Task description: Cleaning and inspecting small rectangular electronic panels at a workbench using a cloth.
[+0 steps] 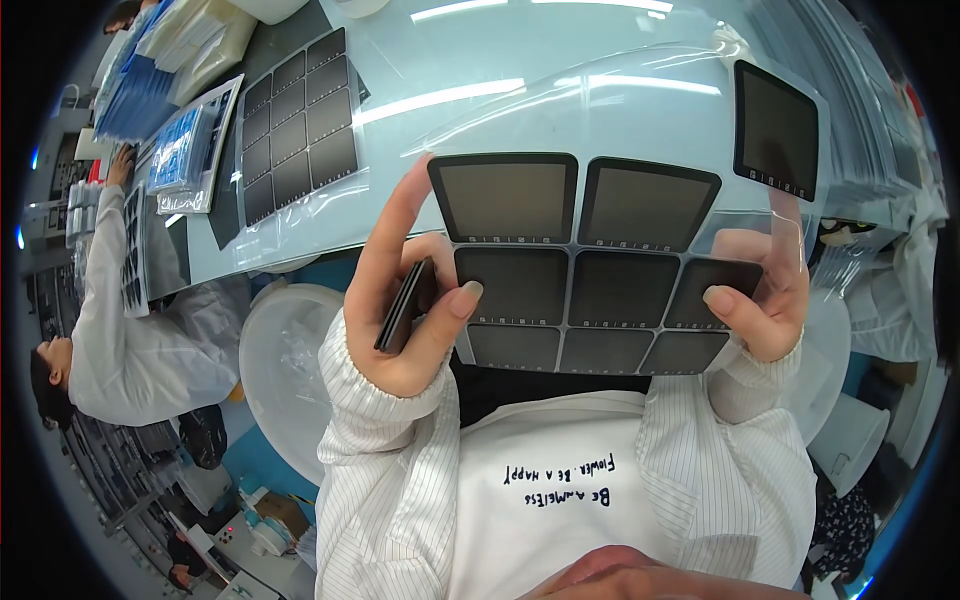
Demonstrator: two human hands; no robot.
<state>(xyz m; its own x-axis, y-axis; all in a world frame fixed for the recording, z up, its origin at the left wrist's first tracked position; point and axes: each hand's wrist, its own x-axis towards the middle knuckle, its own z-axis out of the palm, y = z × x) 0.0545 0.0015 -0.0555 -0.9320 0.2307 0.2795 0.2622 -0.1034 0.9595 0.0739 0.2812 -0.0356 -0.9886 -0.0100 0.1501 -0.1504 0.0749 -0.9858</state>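
Note:
Both hands hold up a clear plastic sheet [573, 255] bearing rows of dark rectangular panels [510, 285], each with a row of tiny pale marks along one edge. My left hand [405, 368] is closed at the sheet's left edge, its thumb pressed on a panel. A small stack of thin dark plates [403, 308] also sits edge-on in that hand, between thumb and palm. My right hand [768, 318] pinches the right edge, its thumb on a panel and its fingers partly hidden behind. Farther out at the upper right is another dark panel [776, 130]; whether it belongs to this sheet I cannot tell.
Another sheet of dark panels [302, 125] lies on the pale blue table [480, 120]. Packets and stacked film [185, 150] lie beyond it, beside a co-worker in white [150, 350]. Clear sheets [850, 120] are piled at right. A white bin [285, 400] stands below the table's left side.

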